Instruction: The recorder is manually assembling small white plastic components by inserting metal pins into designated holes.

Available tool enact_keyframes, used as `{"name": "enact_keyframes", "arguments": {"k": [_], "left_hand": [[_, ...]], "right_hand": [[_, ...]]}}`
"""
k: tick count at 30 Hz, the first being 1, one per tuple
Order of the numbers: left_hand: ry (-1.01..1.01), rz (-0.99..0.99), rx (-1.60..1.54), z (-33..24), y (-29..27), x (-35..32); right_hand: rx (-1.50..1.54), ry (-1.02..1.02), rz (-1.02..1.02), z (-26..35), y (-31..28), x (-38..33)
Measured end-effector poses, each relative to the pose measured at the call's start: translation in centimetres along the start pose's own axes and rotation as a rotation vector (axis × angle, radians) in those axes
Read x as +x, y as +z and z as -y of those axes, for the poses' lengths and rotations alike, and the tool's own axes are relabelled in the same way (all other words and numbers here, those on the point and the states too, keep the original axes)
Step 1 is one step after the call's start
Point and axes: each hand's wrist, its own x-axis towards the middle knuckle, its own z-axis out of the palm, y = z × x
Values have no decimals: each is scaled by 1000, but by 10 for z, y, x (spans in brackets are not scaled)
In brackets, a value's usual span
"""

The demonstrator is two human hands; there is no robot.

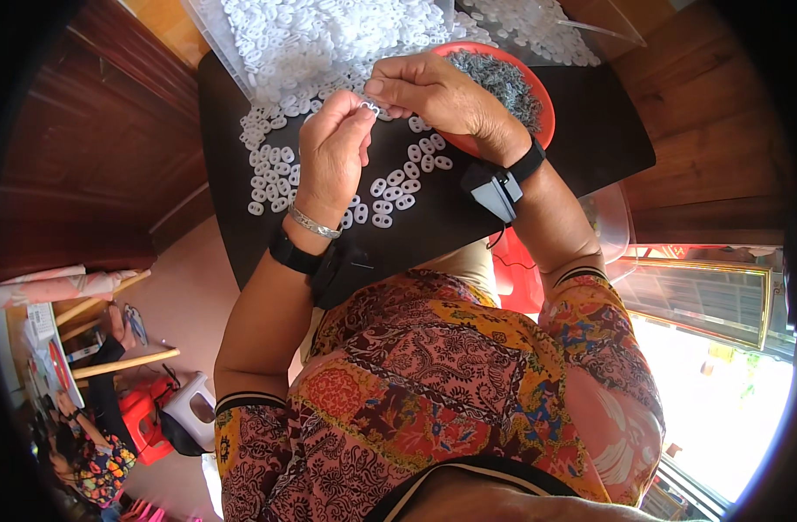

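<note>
A small white oval plastic piece with two holes (370,109) is pinched between the thumb and forefinger of my left hand (330,148). My right hand (437,91) meets it from the right, with thumb and fingers pressed together just above the piece. Whatever is between those right fingertips is too small to make out. Beneath my right wrist stands an orange-red bowl (546,117) of small grey pieces (503,87). Matching white two-hole pieces (396,191) lie loose on the dark table (468,217), with more of them (272,174) left of my left hand.
At the table's far side, a clear plastic box (214,39) is heaped with white pieces, which spill out in front. More white pieces (537,30) lie at the far right. On the lower left are a red stool (143,426), a grey-white stool (192,409) and another person (98,470).
</note>
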Motion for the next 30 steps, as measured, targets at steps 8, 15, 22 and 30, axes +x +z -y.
{"name": "enact_keyframes", "arguments": {"k": [8, 15, 22, 30], "left_hand": [[-35, -9, 70, -2, 0, 0], [-41, -5, 39, -2, 0, 0], [-30, 21, 61, -2, 0, 0], [-54, 29, 78, -3, 1, -2]], "right_hand": [[-120, 28, 7, 9, -1, -4], [-133, 4, 2, 6, -2, -5], [-174, -16, 15, 2, -2, -4], [-214, -38, 37, -1, 0, -4]]}}
